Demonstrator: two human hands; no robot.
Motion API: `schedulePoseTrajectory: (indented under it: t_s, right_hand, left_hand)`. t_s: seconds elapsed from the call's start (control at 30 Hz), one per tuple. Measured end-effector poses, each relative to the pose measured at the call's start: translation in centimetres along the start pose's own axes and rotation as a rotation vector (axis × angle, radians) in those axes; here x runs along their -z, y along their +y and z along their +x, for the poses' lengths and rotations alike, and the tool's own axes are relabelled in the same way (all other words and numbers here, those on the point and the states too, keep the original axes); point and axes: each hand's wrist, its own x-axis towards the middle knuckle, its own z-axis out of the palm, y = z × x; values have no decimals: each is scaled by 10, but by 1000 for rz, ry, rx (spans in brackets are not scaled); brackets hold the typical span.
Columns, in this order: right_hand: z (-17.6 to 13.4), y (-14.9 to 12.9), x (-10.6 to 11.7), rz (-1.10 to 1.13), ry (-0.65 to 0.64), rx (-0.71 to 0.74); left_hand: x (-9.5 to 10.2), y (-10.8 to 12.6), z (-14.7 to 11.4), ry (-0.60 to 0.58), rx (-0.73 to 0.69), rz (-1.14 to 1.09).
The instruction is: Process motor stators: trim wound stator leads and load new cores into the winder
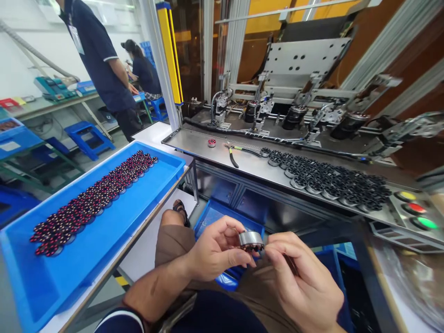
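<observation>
Held in my left hand is a small round motor part, its smooth silver ring upward and a dark, toothed edge with coppery spots below. My left thumb and fingers close around its left side. My right hand is pinched shut beside the part's right edge; a thin copper-coloured wire shows among its fingers. What lies between the right fingertips is mostly hidden. On the metal ledge ahead lie many similar black-and-silver motor parts, packed closely together.
Pliers with black-and-green handles and one red-topped motor part lie on the metal ledge. A blue tray at left holds rows of red-dotted parts. Machine fixtures stand behind; lit buttons sit right. Two people are beyond.
</observation>
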Motion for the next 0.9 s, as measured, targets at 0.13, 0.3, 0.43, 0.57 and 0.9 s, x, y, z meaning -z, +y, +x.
schedulePoseTrajectory:
  t_s: [0.13, 0.3, 0.43, 0.57, 0.9]
  right_hand:
    - [-7, 4, -8, 173, 10, -248]
    - [-15, 10, -14, 583, -3, -640]
    - [-17, 11, -15, 732, 0, -831]
    - [-17, 12, -18, 776, 10, -871]
    - [-16, 12, -19, 739, -12, -816]
  left_hand:
    - [1, 1, -2, 77, -322, 344]
    - [3, 8, -3, 84, -488, 738]
    - [2, 14, -4, 75, -497, 829]
    - [2, 17, -3, 58, -529, 825]
    - [4, 13, -4, 33, -616, 769]
